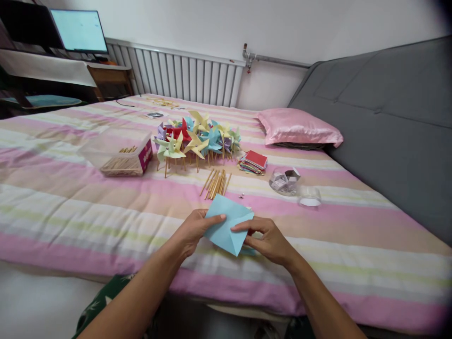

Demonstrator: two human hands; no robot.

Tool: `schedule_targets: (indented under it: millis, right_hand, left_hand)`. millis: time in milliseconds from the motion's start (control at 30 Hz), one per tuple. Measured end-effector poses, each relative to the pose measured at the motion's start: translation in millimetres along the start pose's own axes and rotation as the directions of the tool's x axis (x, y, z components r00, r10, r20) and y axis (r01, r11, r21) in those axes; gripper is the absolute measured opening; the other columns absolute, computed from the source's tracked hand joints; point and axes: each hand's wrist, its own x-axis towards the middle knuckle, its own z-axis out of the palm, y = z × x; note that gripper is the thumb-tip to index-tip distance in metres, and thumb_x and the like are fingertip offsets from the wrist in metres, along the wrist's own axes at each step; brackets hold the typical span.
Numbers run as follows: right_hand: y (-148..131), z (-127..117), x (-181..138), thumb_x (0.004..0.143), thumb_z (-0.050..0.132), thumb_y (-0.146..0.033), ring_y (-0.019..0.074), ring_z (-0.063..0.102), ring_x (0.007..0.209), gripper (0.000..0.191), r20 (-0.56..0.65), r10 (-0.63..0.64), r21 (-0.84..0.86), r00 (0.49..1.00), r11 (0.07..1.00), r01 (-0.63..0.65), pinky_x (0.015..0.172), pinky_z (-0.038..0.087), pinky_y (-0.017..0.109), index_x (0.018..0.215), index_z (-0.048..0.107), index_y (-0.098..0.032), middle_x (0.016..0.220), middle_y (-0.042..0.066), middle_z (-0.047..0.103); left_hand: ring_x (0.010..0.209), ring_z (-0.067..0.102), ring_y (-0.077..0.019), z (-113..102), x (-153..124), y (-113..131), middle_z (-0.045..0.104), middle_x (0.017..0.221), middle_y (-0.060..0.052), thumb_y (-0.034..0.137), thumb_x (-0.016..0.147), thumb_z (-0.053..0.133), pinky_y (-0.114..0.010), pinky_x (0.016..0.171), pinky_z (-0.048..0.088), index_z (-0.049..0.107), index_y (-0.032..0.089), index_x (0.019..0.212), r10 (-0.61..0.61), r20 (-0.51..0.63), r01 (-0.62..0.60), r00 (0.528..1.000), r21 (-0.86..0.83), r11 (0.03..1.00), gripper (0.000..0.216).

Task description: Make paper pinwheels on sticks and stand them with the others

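Observation:
A light blue square of paper (222,231) is held up over the near side of the bed, creased and cut toward its right corner. My left hand (200,227) pinches its left edge, thumb on top. On the right edge, my right hand (264,238) grips the paper with the index finger lying across its face. Part of another blue piece (249,252) shows beneath the right hand. Just beyond the paper lie a bunch of thin wooden sticks (216,183) and a few tiny metallic bits (241,196).
Many coloured pinwheels (197,139) stand behind the sticks. A clear box (116,157) of sticks is left; a stack of coloured paper (253,161), a small dish (282,183) and a tape roll (310,197) are right. A pink pillow (300,127) lies farther back.

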Motion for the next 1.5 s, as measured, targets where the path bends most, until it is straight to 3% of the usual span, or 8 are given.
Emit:
schedule_targets:
  millis: [167,400,567,767,1500]
  right_hand:
    - [0.8,-2.8,1.3,0.075,0.063,-0.018,0.0132,0.060,0.064,0.016,-0.087,-0.016,-0.004,0.996,1.000,0.016,0.058,0.049,0.024,0.086,0.074,-0.020,0.078,0.005,0.070]
    - [3.3,-2.2,0.7,0.072,0.069,-0.024,0.0130,0.060,0.058,0.008,-0.076,0.024,0.054,0.997,0.998,-0.020,0.056,0.049,0.024,0.078,0.075,-0.021,0.070,0.004,0.070]
    - [3.1,4.5,2.6,0.070,0.072,-0.038,0.0135,0.061,0.055,0.020,-0.087,0.090,0.168,0.992,0.983,-0.075,0.052,0.049,0.024,0.070,0.072,-0.018,0.064,0.004,0.069]
    - [-1.6,12.2,5.7,0.069,0.072,-0.040,0.0141,0.061,0.055,0.024,-0.143,0.145,0.236,0.979,0.966,-0.109,0.051,0.050,0.024,0.064,0.066,-0.017,0.061,0.003,0.067]
    - [7.2,12.5,7.4,0.072,0.068,-0.037,0.0158,0.060,0.052,0.025,-0.206,0.211,0.154,0.956,0.971,-0.181,0.047,0.046,0.024,0.063,0.056,-0.016,0.057,0.002,0.060]
  left_hand:
    - [0.058,0.057,-0.0156,-1.0,-0.9,1.8,0.070,0.067,-0.009,0.034,0.057,0.078,-0.024,0.056,0.037,0.072,0.009,0.072,-0.001,-0.027,0.000,1.000,-0.026,1.000,0.030]
    - [0.056,0.056,-0.0148,0.8,-1.6,-0.1,0.068,0.064,-0.008,0.035,0.058,0.077,-0.024,0.055,0.037,0.071,0.009,0.070,-0.004,0.017,0.005,1.000,-0.009,1.000,0.030]
    - [0.054,0.056,-0.0140,2.5,-1.8,-1.7,0.068,0.063,-0.007,0.035,0.059,0.077,-0.023,0.053,0.037,0.070,0.009,0.068,0.019,0.016,-0.018,1.000,-0.023,1.000,0.029]
    - [0.051,0.056,-0.0139,3.3,-2.1,-2.1,0.069,0.062,-0.007,0.036,0.058,0.077,-0.022,0.052,0.039,0.070,0.010,0.067,0.022,0.012,-0.022,1.000,-0.030,0.999,0.028]
    - [0.060,0.060,-0.0163,4.2,-2.6,-3.5,0.071,0.070,-0.008,0.042,0.064,0.072,-0.026,0.063,0.044,0.071,0.009,0.077,0.035,0.127,-0.039,0.991,0.028,0.999,0.035]
